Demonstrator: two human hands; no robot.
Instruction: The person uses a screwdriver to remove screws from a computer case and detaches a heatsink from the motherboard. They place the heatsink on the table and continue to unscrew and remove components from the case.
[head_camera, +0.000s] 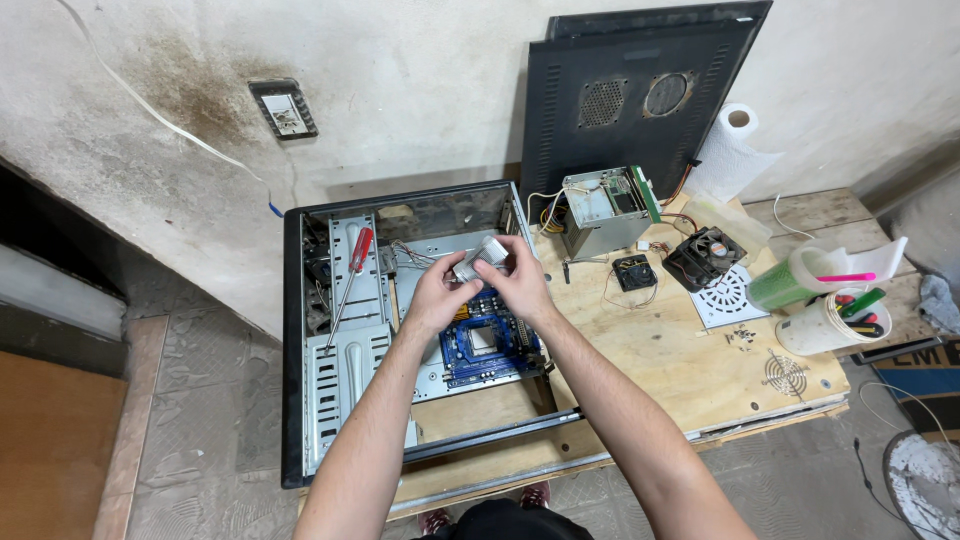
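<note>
Both hands' grip clamped on heatsink (479, 260) | left hand (437, 293), right hand (517, 283) | underside hidden

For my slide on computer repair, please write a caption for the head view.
Both hands, left hand and right hand, hold a small metal heatsink above the blue motherboard inside an open computer case.

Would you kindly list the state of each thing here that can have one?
Computer case: lying on its side, open.
Side panel: off, leaning against the wall.
Heatsink: held above the motherboard by left hand and right hand.
Motherboard: mounted, socket uncovered.
Power supply: out of the case, on the table.
Screwdriver: lying inside the case.
</note>
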